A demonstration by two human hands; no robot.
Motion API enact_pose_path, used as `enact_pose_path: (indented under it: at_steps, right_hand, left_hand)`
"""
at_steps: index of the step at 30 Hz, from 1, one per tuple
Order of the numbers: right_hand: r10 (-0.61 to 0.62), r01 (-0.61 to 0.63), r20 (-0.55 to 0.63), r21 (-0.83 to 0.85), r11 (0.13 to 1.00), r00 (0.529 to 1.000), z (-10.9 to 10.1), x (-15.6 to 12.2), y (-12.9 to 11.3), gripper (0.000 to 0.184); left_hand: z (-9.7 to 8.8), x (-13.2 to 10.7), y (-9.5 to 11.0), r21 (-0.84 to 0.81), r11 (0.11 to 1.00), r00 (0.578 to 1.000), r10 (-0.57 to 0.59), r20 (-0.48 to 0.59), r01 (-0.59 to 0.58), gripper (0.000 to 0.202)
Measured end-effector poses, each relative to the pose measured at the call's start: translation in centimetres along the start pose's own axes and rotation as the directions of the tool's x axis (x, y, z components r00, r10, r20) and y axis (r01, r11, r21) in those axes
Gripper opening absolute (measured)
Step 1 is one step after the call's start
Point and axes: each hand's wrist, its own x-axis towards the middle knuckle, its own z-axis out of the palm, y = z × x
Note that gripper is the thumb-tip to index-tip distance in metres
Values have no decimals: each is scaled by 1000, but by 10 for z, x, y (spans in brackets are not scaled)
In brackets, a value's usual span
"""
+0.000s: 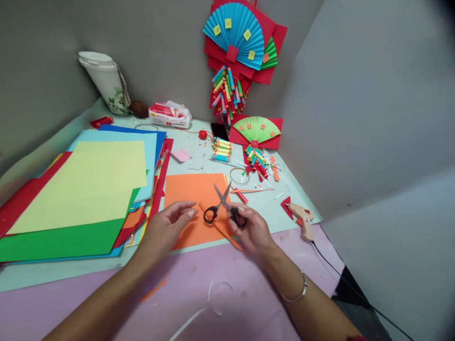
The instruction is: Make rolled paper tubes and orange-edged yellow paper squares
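Observation:
My right hand [250, 229] holds black-handled scissors [223, 201], with fingers at one handle loop and the blades spread apart, pointing away from me. My left hand [172, 225] is at the left, thumb and fingers curved and slightly apart, with nothing seen between them. Just beyond its fingertips is the end of a narrow orange paper strip [227, 235], which runs slantwise behind the scissors toward my right hand. Beneath both hands lies an orange paper sheet [192, 189]; part of it is hidden by the hands.
Stacked coloured paper [81, 184] covers the left side. Behind are small paper rolls [222, 149], a bangle [239, 176], a tissue pack [169, 114] and a white cup [104, 83]. At right rests a corded glue gun [302, 215]. Paper fan decorations [236, 35] stand against the wall.

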Motion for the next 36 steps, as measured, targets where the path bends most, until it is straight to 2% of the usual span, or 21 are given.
enact_pose_path:
  at_steps: [2,4,7,10,13,16,19,23,28,32,34,36]
  right_hand:
    - [-17,17,-28,18,1000,999,-6,1,-6,32]
    - [-61,59,-58,-34,998,996,-15,2,-14,38]
    - [-244,214,-120,-220,952,962,-35,3,-27,44]
    - [-452,291,-185,-547,785,872,-54,7,-33,44]
    - [-574,179,-178,-841,510,799,-64,10,-32,45]
    - [-578,66,-125,-952,299,806,-66,13,-27,45]
    - [-564,10,-106,-980,199,819,-66,15,-22,47]
    - [-552,-18,-67,-995,94,831,-67,17,-16,43]
    - [-551,15,-12,-999,44,834,-66,18,-11,30]
    - [-598,57,27,-998,32,801,-57,14,-9,30]
    - [-572,88,18,-992,94,820,-49,11,-6,28]
    - [-472,91,-16,-975,202,882,-39,6,-4,26]
  left_hand:
    - [2,-2,-6,10,1000,999,12,43,-12,53]
    - [5,-4,-11,96,990,992,92,82,-100,50]
    - [6,-7,-18,406,876,964,214,157,-261,50]
    - [6,-8,-26,603,675,904,351,245,-425,62]
    - [5,-5,-39,699,527,871,372,322,-484,73]
    - [5,-1,-54,732,457,847,424,320,-505,74]
    - [3,1,-61,735,424,823,466,324,-529,70]
    - [-1,1,-60,723,434,819,472,325,-537,66]
    - [-3,2,-68,710,403,793,485,369,-577,81]
    - [-4,1,-75,686,372,755,514,408,-625,88]
    - [-5,-2,-75,689,364,751,519,408,-627,84]
    - [-5,-5,-71,694,367,757,516,402,-619,76]
